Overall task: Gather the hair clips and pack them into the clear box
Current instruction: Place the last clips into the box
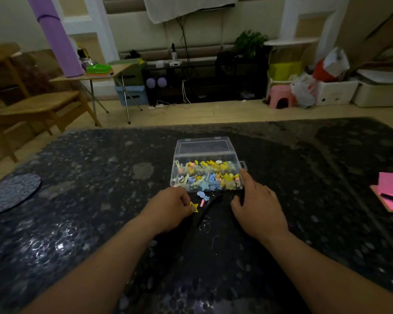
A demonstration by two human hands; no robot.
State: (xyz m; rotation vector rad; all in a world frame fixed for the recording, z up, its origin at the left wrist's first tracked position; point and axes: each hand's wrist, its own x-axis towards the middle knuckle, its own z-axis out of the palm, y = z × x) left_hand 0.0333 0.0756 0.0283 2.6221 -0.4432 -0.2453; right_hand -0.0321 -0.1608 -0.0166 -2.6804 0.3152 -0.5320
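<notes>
My left hand (170, 209) pinches a yellow star clip (194, 206) low over the dark table (100, 177). So slight a grip could let it slip, or scatter the loose clips (201, 195) just before the well-filled clear box (207, 175). My right hand (256, 205) rests open, fingers spread, forefinger touching the box's right corner.

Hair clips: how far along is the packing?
Mostly done: the open box holds a heap of clips. In hand: the left hand pinches a yellow star clip, while the right hand touches the box's corner. Left: a blue clip and a pink clip on the table before the box, then the lid.
</notes>
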